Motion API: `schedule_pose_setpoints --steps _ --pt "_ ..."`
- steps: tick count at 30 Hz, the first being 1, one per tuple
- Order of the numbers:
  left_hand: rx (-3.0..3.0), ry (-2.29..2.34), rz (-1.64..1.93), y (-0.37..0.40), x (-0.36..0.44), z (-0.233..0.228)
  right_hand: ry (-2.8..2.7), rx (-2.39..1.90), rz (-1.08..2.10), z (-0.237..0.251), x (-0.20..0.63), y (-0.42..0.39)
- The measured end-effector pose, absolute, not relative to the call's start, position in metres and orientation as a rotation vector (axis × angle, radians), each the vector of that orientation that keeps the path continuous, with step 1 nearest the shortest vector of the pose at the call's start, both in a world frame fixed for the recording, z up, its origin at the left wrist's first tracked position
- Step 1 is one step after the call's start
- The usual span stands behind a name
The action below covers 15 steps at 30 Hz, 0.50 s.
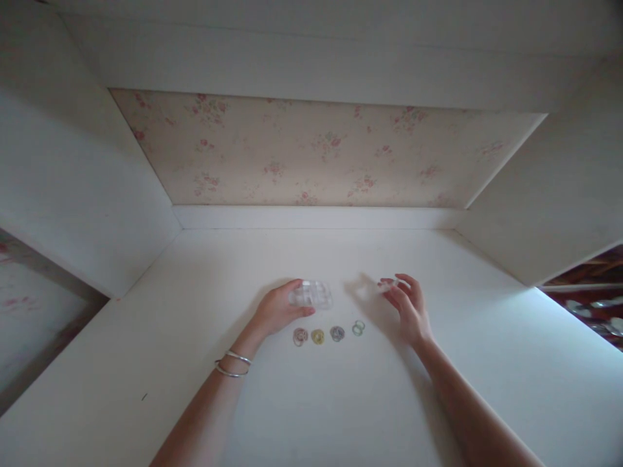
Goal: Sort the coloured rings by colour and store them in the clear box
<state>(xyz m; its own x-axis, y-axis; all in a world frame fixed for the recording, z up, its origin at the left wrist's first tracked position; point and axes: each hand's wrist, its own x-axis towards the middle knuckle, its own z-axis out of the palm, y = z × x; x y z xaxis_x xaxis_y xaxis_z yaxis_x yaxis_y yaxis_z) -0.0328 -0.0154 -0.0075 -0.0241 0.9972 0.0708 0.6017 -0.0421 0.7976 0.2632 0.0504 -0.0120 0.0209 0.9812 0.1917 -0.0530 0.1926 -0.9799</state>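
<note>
Floral wallpaper point(272, 149) backs a white desk point(302, 408), where pinkish rings point(300, 336), yellow rings point(318, 336), grey rings point(337, 333) and green rings point(359, 328) lie in a row of separate clusters, probably split by colour so each is easily told apart. Beyond them, the left hand point(280, 308) grips a clear container point(318, 295) by its left end, thumb on the near side, fingers on the far, likely to steady it and leave the rest uncovered. The right hand point(410, 311), fingers curled, pinches a small clear piece point(389, 284), too blurred to identify. Both forearms slant inward; bangles point(232, 374) circle the left wrist.
</note>
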Motion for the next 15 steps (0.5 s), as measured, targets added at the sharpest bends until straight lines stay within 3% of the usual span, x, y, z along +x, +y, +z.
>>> schedule_pose_setpoints --steps 15 --pt "1.955 1.696 0.821 -0.016 -0.038 -0.011 -1.709 -1.410 0.705 -0.016 0.265 0.042"
